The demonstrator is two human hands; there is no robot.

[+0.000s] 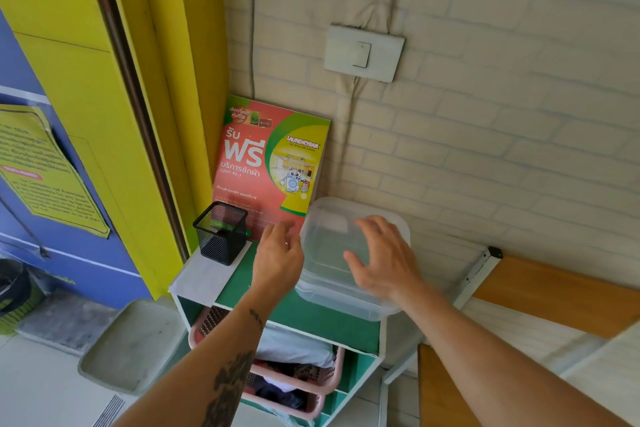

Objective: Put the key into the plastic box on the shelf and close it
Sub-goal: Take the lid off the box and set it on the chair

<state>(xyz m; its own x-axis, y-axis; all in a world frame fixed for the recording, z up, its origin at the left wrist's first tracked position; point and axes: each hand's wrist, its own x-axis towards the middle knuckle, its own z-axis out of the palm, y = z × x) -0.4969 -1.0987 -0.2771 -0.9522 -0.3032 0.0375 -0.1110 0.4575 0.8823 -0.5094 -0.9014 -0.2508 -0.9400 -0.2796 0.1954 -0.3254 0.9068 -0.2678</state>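
The plastic box (349, 253) stood on the right part of the shelf (311, 315) top, close to the wall, with its translucent lid (329, 236) seated on it; whether the lid was latched could not be told. The right hand (384, 253) was spread wide, fingers splayed, over the lid, holding nothing. The left hand (277, 253) was at the box's left edge with fingers curled narrow; a small glint showed at the fingertips, but whether that was the key could not be told. No key was visible inside the box or on the shelf. Judgement: the task appeared at an early stage, with opening, insertion and closing all apparently outstanding. A black mesh holder (221, 232) stood at the far left of the shelf.
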